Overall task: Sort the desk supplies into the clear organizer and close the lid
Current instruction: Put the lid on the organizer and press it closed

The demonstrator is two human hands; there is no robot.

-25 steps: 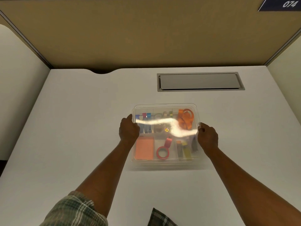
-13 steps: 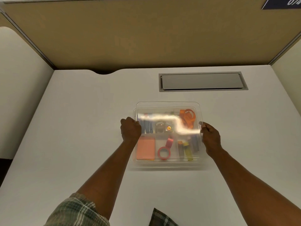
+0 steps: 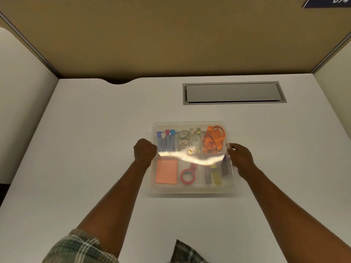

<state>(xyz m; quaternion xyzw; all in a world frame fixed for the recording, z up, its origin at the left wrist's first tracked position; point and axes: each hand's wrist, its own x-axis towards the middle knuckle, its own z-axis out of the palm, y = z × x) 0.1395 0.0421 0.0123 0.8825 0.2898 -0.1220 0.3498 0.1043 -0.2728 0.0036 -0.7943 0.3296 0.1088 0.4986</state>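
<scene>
Holding the clear lid (image 3: 207, 161) by its two side edges, we have it over the clear organizer (image 3: 191, 188), which stands in the middle of the table (image 3: 95, 149) with the supplies sorted inside. Our left grip (image 3: 145, 151) is curled around the left edge, and our right grip (image 3: 240, 156) pinches the right edge. We judge the lid light, thin, a little flexible and smooth, so the edges are the good place to hold. Whether it sits on the rim, we cannot tell.
</scene>
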